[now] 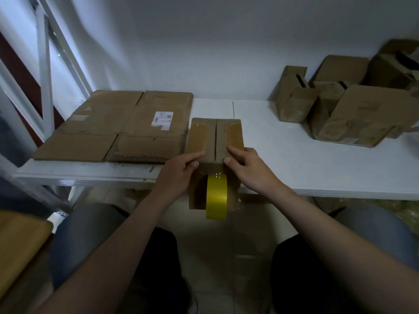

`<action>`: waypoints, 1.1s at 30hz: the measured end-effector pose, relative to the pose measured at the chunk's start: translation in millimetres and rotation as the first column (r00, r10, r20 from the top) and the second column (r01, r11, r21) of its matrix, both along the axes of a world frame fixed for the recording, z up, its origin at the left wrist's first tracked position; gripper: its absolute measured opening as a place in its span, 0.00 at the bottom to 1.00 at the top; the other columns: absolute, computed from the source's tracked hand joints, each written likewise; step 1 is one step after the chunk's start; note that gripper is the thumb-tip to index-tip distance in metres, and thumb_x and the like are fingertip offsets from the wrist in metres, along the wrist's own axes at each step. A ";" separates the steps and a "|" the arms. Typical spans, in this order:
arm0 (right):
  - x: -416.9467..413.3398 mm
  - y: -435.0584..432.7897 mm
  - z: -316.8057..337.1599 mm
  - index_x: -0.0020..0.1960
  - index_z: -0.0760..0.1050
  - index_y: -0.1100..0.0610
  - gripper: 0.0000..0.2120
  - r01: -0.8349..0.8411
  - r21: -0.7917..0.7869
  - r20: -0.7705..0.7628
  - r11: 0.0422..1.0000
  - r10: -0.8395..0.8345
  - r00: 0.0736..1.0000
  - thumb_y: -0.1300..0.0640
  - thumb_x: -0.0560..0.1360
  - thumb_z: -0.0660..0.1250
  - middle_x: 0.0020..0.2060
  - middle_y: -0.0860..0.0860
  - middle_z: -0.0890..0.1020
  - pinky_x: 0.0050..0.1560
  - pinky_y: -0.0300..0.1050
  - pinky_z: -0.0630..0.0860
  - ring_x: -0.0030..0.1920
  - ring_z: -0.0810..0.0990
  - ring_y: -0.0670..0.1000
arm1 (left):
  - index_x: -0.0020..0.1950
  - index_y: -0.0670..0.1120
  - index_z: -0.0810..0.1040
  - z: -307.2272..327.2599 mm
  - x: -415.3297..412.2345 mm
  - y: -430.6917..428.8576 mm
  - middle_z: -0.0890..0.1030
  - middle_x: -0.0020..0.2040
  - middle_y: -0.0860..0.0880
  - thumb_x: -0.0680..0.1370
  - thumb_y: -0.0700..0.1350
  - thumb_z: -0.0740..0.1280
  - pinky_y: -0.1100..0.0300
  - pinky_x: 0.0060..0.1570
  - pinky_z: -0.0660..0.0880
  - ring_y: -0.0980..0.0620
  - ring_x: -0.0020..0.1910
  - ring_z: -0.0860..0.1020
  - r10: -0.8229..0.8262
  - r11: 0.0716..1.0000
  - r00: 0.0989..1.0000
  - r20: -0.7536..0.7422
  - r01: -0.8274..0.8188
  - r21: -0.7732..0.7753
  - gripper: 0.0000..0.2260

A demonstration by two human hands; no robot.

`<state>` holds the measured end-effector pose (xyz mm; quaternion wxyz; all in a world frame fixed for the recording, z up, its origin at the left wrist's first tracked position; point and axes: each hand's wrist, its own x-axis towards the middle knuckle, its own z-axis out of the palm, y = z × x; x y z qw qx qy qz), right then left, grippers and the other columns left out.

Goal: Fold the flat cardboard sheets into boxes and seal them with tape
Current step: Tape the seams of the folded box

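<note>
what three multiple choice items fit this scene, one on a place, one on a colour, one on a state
1. Where do the flat cardboard sheets lie?
A. on the left part of the table
B. on the floor
C. in a drawer

2. What colour is the tape roll?
A. blue
B. yellow
C. red

3. How are the top flaps of the box?
A. upright
B. torn off
C. folded down, meeting at a seam

1 A: they lie flat at its left end.
2 B: the roll at the box front is yellow.
3 C: the left hand and right hand press them down beside the seam.
</note>
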<state>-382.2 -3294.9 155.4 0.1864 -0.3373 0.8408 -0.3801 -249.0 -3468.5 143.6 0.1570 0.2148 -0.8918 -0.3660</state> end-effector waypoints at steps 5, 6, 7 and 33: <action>0.4 -0.8 0.8 0.78 0.64 0.47 0.26 -0.081 0.218 -0.329 0.973 0.152 0.932 0.38 0.83 0.55 0.81 0.51 0.47 0.76 0.60 0.62 0.77 0.62 0.63 | 0.71 0.58 0.75 -1.3 4.8 1.8 0.77 0.70 0.52 0.84 0.46 0.61 0.52 0.68 0.71 0.51 0.69 0.74 0.003 0.999 1.000 0.023 -0.002 -0.041 0.16; 0.8 -3.9 1.8 0.79 0.62 0.45 0.26 -0.109 0.283 -0.439 0.953 0.230 0.868 0.37 0.84 0.51 0.82 0.51 0.43 0.78 0.65 0.56 0.80 0.53 0.63 | 0.71 0.59 0.75 -0.7 3.8 2.1 0.77 0.70 0.52 0.84 0.46 0.61 0.53 0.67 0.71 0.51 0.69 0.74 0.007 0.999 1.000 0.031 -0.005 -0.046 0.16; 0.8 -6.9 2.8 0.80 0.58 0.44 0.26 -0.146 0.342 -0.512 0.928 0.315 0.799 0.37 0.84 0.47 0.82 0.50 0.42 0.78 0.67 0.50 0.82 0.45 0.60 | 0.71 0.59 0.75 -0.2 2.5 2.0 0.78 0.69 0.52 0.84 0.46 0.61 0.55 0.66 0.71 0.51 0.68 0.74 0.008 0.999 0.999 0.031 -0.007 -0.049 0.16; -10.1 -23.1 -1.1 0.77 0.66 0.44 0.23 -0.188 0.425 -0.629 0.885 0.439 0.641 0.42 0.84 0.53 0.77 0.45 0.67 0.77 0.62 0.59 0.79 0.61 0.58 | 0.53 0.51 0.74 -35.3 2.5 60.0 0.87 0.39 0.48 0.78 0.53 0.71 0.44 0.48 0.83 0.46 0.41 0.86 0.128 0.666 0.966 0.223 -0.250 0.703 0.10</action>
